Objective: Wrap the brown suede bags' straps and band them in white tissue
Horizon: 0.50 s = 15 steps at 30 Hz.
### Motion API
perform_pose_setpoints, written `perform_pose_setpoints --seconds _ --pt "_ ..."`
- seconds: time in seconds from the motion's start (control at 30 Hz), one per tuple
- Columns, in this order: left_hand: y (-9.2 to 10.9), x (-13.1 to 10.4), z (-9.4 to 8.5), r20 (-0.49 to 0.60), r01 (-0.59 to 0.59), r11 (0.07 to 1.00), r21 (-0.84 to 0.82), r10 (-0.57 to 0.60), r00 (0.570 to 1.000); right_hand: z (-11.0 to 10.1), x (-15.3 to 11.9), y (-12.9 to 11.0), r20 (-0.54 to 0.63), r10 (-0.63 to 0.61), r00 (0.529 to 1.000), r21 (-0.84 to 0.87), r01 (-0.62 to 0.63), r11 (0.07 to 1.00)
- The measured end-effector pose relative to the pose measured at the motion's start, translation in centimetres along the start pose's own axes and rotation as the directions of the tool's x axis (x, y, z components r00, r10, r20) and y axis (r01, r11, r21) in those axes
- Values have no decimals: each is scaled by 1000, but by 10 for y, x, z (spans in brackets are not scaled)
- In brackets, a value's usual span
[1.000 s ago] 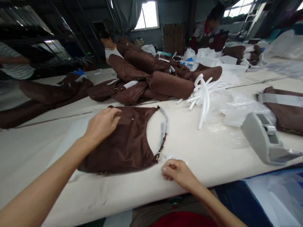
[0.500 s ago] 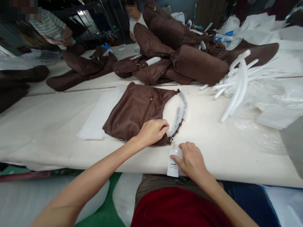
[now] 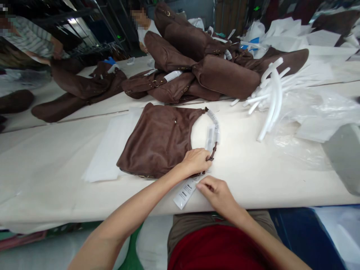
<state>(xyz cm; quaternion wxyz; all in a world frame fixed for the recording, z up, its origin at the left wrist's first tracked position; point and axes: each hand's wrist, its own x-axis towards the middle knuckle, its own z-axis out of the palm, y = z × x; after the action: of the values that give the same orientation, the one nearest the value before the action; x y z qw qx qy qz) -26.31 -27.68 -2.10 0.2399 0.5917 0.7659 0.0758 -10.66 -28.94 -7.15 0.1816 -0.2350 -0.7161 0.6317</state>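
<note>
A brown handbag (image 3: pixel 154 142) lies flat on the cream table, its zip pocket facing up. Its strap (image 3: pixel 214 123), partly wrapped in clear plastic, curves out to the right. My left hand (image 3: pixel 198 161) is closed around the strap's near end, by the bag's lower right corner; its fingers hide the metal fitting there. Below it, a white hang tag (image 3: pixel 185 192) in a clear sleeve hangs over towards the table's front edge. My right hand (image 3: pixel 215 191) pinches the top end of this tag between thumb and forefinger.
White sheets (image 3: pixel 105 144) lie partly under the bag's left side. Behind is a heap of brown bags (image 3: pixel 225 77), with white foam tubes (image 3: pixel 271 101) and clear plastic film (image 3: pixel 298 138) to the right. A grey object (image 3: pixel 344 159) stands at far right. Two people are across the table.
My left hand has moved right onto the strap's near end. My right hand has gone from spread fingers to a pinch, and the tag has swung left and shows other print. The view has shifted.
</note>
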Motion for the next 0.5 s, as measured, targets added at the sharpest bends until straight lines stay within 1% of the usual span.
perform_pose_setpoints --seconds 0.03,0.07,0.1,0.13,0.17,0.23,0.27,0.3,0.37,0.43,0.5 --pt "-1 -1 0 -10 -15 1000 -22 15 1000 -9 4 3 -129 89 988 93 -77 993" --pt "-2 -2 0 -23 -33 998 -47 32 999 -18 10 6 -242 185 952 195 -139 971" --pt "-3 -3 -1 -35 -54 996 -72 51 998 -27 16 7 -317 271 909 299 -175 938" --pt "-3 -5 -1 -47 -80 993 -91 75 996 -33 23 8 -341 336 878 400 -188 897" --pt "-2 -6 0 -63 -105 988 -115 98 993 -38 31 7 -319 374 871 497 -183 849" --pt "-2 -8 0 -109 -137 968 -209 116 987 -44 46 3 -220 367 904 647 -146 748" --pt "-2 -9 0 -126 -140 950 -280 108 986 -45 52 0 -191 340 921 691 -120 713" --pt "-3 -10 0 -132 -130 924 -360 88 987 -47 59 -4 -194 315 929 714 -87 695" --pt "-6 -10 -1 -98 -101 878 -469 62 993 -50 70 -9 -285 287 915 706 -3 708" --pt "-9 -10 -2 -77 -99 861 -498 70 995 -54 78 -13 -380 271 884 676 65 734" --pt "-10 -8 0 -86 -96 849 -520 59 995 -55 84 -14 -435 264 861 656 102 748"
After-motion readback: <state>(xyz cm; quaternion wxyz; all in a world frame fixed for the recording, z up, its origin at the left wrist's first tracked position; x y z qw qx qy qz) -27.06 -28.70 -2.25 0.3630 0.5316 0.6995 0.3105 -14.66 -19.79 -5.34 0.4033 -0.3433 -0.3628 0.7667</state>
